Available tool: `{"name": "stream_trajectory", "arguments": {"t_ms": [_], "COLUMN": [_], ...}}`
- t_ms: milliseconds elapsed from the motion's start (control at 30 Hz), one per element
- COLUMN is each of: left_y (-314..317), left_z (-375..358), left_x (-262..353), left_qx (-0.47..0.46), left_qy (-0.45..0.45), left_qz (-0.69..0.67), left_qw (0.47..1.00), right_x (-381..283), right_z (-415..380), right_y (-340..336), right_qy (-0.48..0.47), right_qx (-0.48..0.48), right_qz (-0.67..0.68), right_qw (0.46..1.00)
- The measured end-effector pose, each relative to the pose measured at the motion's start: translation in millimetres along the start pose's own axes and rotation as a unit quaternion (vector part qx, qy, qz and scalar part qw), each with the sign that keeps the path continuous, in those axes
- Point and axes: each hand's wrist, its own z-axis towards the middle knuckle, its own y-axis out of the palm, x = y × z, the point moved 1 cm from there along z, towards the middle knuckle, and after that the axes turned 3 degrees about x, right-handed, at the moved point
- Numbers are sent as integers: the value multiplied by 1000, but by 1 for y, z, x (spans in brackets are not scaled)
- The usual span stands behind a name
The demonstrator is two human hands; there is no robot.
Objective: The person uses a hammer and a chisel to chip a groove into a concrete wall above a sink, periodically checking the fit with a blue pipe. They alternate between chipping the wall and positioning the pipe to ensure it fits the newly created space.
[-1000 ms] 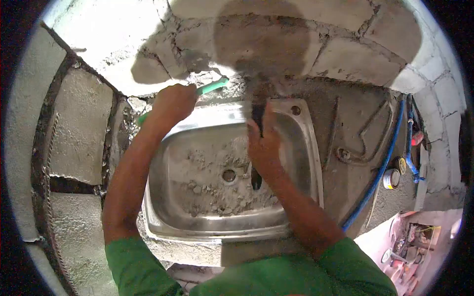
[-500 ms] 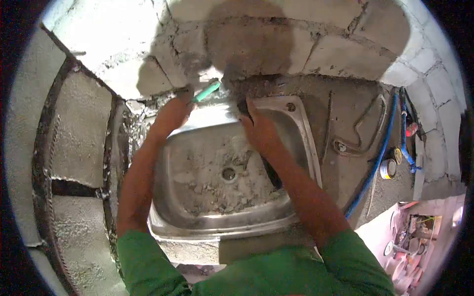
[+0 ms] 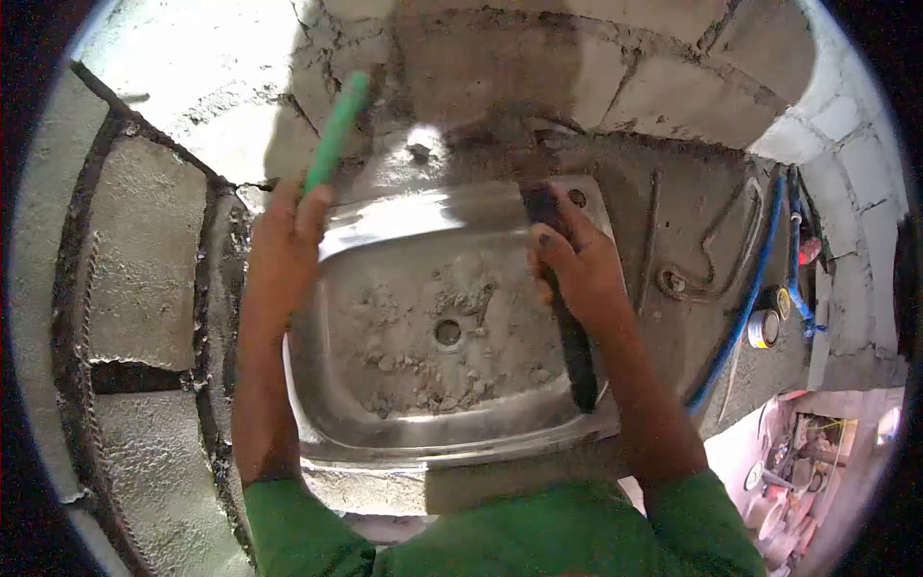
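My left hand (image 3: 288, 236) is closed round a green stick-like tool (image 3: 336, 130), which points up toward the block wall. My right hand (image 3: 577, 260) grips a dark-handled tool (image 3: 577, 361); its handle hangs down over the right side of the steel sink (image 3: 317, 385), and its far end is blurred near the sink's back edge. Grey rubble and mortar crumbs (image 3: 447, 385) lie in the basin around the drain hole (image 3: 448, 332).
A concrete block wall (image 3: 673, 96) rises behind the sink. On the right ledge are a bent metal rod (image 3: 707, 255), a blue hose (image 3: 745, 317) and a small can (image 3: 763, 329). Rough blocks (image 3: 144, 250) stand at the left.
My left hand has moved left and down, and the green tool now stands more upright. My right hand with the dark tool has shifted right and slightly down.
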Motion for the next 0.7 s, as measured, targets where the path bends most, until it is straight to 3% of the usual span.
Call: {"name": "stream_trajectory", "arguments": {"t_ms": [33,67,133,167,233,267,333,367,467,567,633,667,700], "left_y": [-14,-15,-10,-9,-8,-6,-2,-1,1,7,13,10,14], "left_z": [0,1,5,3,2,1,-3,-4,-3,3,17,14,16], "left_x": [13,5,-27,-36,-51,-64,-88,-99,-107,-96,-89,-63,-52], "left_qx": [33,37,45,48,73,75,106,108,80,23,-163,-156,-95], "left_qy": [-58,-55,7,6,12,9,113,114,108,79,2,38,89], "left_qz": [-29,-28,227,224,248,245,273,272,330,431,494,530,502], "left_qw": [997,997,973,973,966,967,950,950,934,899,854,833,855], "right_x": [4,10,40,61,65,48,43,44,81,103,104,104,101], "right_z": [3,4,10,13,15,10,1,-1,3,10,13,13,14], "right_y": [-10,-21,-56,-77,-112,-122,-140,-151,-188,-215,-225,-228,-226], "right_qy": [-25,-30,-71,-101,-63,34,59,83,79,106,117,131,133], "right_qx": [-10,-10,24,48,66,49,76,107,160,176,163,147,149], "right_qz": [-50,-48,-97,-150,-163,-71,-60,-41,27,-1,-20,-43,-40], "right_qw": [998,998,992,982,982,996,994,990,984,979,979,980,979]}}
